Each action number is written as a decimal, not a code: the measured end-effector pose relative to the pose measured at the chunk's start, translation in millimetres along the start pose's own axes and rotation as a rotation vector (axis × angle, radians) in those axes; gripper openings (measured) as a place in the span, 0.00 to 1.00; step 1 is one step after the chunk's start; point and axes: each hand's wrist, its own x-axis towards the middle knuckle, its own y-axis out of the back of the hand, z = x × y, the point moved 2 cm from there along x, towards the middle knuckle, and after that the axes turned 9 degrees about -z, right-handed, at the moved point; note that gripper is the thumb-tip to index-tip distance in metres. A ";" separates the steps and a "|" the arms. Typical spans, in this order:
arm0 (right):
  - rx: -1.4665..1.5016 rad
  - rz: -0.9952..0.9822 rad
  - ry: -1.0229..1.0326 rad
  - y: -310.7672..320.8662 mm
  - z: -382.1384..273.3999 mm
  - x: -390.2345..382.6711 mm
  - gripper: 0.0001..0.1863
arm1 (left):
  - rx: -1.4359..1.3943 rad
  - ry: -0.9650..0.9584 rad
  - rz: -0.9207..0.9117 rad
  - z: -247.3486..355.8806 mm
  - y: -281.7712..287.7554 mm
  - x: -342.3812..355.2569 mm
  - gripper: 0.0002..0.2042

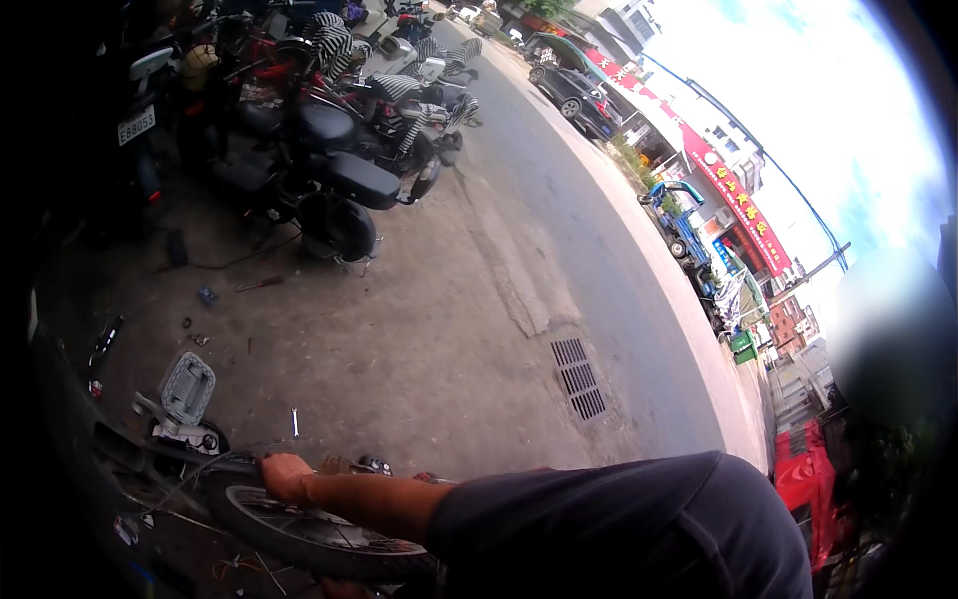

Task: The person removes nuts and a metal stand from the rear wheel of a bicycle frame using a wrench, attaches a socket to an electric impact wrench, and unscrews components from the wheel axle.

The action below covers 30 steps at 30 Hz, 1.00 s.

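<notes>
1. Right hand (287,477) seems clenched on a dark bar (236,465) beside the spoked wheel (269,540), toward the pavement's (349,349) near edge.
2. Left hand (343,589): grip can't be judged (mostly cropped).
3. Likely steadying; next move calls for firm hold.

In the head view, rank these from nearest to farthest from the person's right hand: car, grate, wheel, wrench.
From the right hand:
1. Wheel: right by the hand, at the lower edge.
2. Wrench: on the ground, just above the hand.
3. Grate: in the ground, to the right.
4. Car: across the road, upper right.
</notes>
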 end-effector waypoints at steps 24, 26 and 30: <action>-0.193 -0.072 -0.062 13.6 -13.3 -7.9 0.17 | 0.258 0.161 0.034 39.9 18.6 -9.8 0.20; -0.209 -0.066 -0.046 6.2 -17.5 -6.5 0.16 | 0.317 0.070 0.122 32.1 20.0 -13.6 0.19; -0.228 -0.040 -0.070 2.8 -22.9 -11.3 0.17 | 0.369 0.062 0.098 13.0 19.2 -18.7 0.16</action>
